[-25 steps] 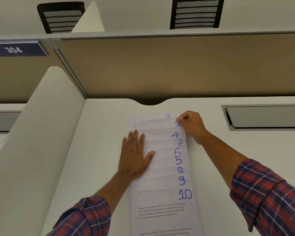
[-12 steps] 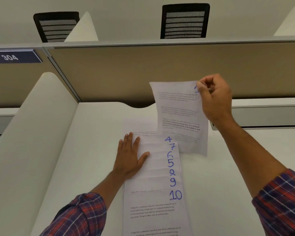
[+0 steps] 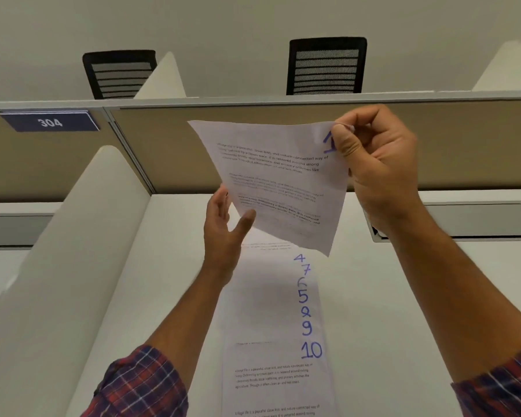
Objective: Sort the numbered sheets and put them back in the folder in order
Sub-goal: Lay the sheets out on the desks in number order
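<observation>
A printed sheet marked 1 (image 3: 280,182) hangs in the air above the desk. My right hand (image 3: 376,164) pinches its top right corner beside the blue numeral. My left hand (image 3: 224,227) has risen to the sheet's lower left edge, thumb in front of the paper and fingers behind it. Below, several overlapping numbered sheets (image 3: 271,314) lie fanned on the white desk (image 3: 403,296), showing 4, 7, 6, 5, 2, 9 and 10 down their right side. No folder is in view.
A white curved divider (image 3: 73,251) borders the desk on the left. A beige partition (image 3: 163,145) with a 304 sign (image 3: 50,121) stands behind. A grey cable hatch (image 3: 475,219) sits at the right. Two black chairs (image 3: 327,66) show beyond the partition.
My right hand pulled sheet 1 out of the fan and lifted it up toward me. My left hand left the fanned sheets and rose to the lifted sheet's lower edge.
</observation>
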A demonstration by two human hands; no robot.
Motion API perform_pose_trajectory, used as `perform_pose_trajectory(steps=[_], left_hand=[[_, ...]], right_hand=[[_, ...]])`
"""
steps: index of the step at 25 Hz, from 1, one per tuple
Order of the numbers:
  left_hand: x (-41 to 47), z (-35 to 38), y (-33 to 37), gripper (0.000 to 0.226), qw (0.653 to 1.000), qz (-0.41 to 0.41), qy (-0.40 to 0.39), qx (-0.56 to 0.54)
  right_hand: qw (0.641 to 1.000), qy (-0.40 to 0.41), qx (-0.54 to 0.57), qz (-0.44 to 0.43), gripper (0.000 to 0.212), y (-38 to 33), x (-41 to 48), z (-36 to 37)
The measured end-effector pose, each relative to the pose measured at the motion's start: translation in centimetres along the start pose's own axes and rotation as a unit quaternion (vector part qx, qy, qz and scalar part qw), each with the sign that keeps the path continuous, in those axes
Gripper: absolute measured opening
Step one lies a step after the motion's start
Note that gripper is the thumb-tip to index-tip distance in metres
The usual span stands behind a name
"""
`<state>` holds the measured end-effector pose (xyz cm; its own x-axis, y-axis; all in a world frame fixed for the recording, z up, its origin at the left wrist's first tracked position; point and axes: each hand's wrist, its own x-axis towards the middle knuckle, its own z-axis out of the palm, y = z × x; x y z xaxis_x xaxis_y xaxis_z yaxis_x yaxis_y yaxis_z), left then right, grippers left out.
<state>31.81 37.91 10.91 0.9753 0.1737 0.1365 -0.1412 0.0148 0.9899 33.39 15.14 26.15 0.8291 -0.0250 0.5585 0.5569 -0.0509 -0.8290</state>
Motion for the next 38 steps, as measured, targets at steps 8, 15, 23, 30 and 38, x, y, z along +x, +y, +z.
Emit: perform_pose_trajectory(steps=[8,15,23,30,38], left_hand=[[-2.7,-5.7,0.2,0.009,0.992,-0.065,0.105,-0.005],[-1.7,-13.4,-1.8,0.011,0.969,-0.138,0.206,-0.020],[-0.2,-17.8,-6.3,0.050,0.921,-0.047,0.241,0.302],[-2.0,-18.8,-13.0,0.077,0.820,-0.099,-0.015,0.564],[-1.7,-20.6,-15.4,0.079,0.760,-0.090,-0.020,0.643]], right_hand=[[0.969,0.002,0.111,0.219,0.029,4.9,-3.6,4.5],[0.901,-0.075,-0.023,0.428,0.021,12.3,-15.7,11.1],[0.879,0.007,0.004,0.477,0.010,14.0,-16.7,20.0],[0.868,-0.014,-0.104,0.485,0.012,17.6,-17.0,24.8],[0.848,-0.273,-0.439,0.118,0.058,19.1,-20.7,27.0]])
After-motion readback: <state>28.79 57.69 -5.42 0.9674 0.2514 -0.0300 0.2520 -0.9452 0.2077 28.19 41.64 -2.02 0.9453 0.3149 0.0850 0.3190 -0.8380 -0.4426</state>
